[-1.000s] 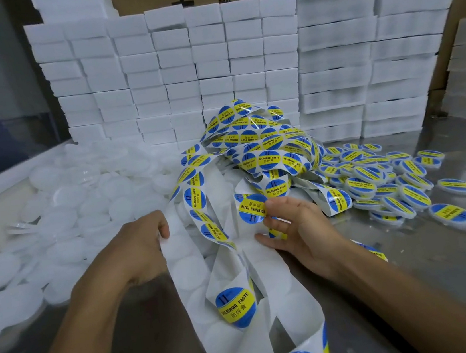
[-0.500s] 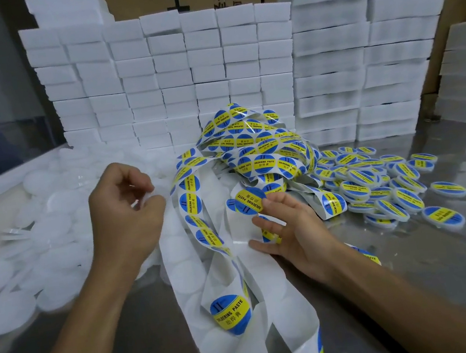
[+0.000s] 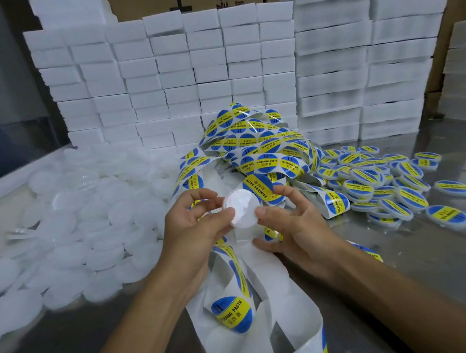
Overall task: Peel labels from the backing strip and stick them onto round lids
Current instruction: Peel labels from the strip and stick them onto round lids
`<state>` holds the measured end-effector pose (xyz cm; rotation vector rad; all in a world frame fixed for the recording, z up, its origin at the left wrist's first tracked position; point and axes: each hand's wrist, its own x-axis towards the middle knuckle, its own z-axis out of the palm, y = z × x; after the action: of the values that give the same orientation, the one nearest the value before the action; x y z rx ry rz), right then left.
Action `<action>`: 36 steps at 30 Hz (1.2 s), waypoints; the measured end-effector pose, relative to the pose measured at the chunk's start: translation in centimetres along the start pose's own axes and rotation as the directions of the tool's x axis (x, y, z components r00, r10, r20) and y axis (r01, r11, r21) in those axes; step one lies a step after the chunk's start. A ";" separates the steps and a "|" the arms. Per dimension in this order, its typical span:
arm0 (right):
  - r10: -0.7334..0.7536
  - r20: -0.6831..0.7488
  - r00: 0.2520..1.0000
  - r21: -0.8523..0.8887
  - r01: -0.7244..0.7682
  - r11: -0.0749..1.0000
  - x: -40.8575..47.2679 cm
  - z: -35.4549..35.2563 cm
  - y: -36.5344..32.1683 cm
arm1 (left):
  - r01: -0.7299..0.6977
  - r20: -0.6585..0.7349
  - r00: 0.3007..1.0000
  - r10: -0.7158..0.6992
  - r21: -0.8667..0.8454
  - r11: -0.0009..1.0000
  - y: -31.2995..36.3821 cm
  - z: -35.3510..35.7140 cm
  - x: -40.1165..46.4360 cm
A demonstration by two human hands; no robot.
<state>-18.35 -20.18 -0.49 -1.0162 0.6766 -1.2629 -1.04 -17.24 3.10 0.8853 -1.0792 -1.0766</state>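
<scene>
- A good heap of finished lids (image 3: 382, 182) lies on the table (image 3: 448, 265) to the right, each already wearing its blue and yellow label. That part looks done.
- Far more is left, I would say: a big spread of plain white lids (image 3: 77, 228) covers the left side of the table, none of them labelled that I can see.
- The backing strip (image 3: 255, 155) is piled in a tangle in the middle, many labels on it, and its stripped white tail runs down toward the person between the forearms.
- The left hand (image 3: 194, 226) holds one bare lid (image 3: 242, 209) up over the strip, thumb and curled fingers pinching its edge.
- The right hand (image 3: 289, 225) has its thumb on the lid's near rim and its fingers loosely curled; a label (image 3: 262, 188) stands just behind the lid, by the fingertips, but I cannot tell if it is gripped or already free of the strip.
- The lid itself is round, white, slightly translucent, its face toward us and unlabelled.
- White boxes (image 3: 175, 73) are stacked like a wall behind.
</scene>
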 end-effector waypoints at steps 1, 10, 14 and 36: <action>-0.007 -0.011 1.000 0.015 0.007 1.000 0.0 0.0 -0.1 | 0.037 -0.004 0.999 -0.037 -0.007 0.999 -0.2 -0.1 0.1; 0.034 -0.202 0.979 0.090 -0.016 0.996 0.5 0.0 -0.3 | 0.166 -0.126 0.975 -0.182 -0.128 0.978 -1.1 -0.3 0.1; 0.066 -0.217 0.974 0.138 -0.036 0.990 0.4 -0.4 -0.9 | 0.168 -0.150 0.970 -0.192 -0.161 0.973 -1.5 -0.2 0.1; 0.027 -0.162 0.986 -0.139 -0.050 0.989 -0.9 1.4 -1.0 | 0.171 -0.060 0.981 -0.184 -0.182 0.968 -1.6 -0.4 0.3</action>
<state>-17.79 -18.93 0.92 -1.0198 0.9170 -1.2852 -0.99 -17.91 1.52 0.8855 -0.8385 -1.2561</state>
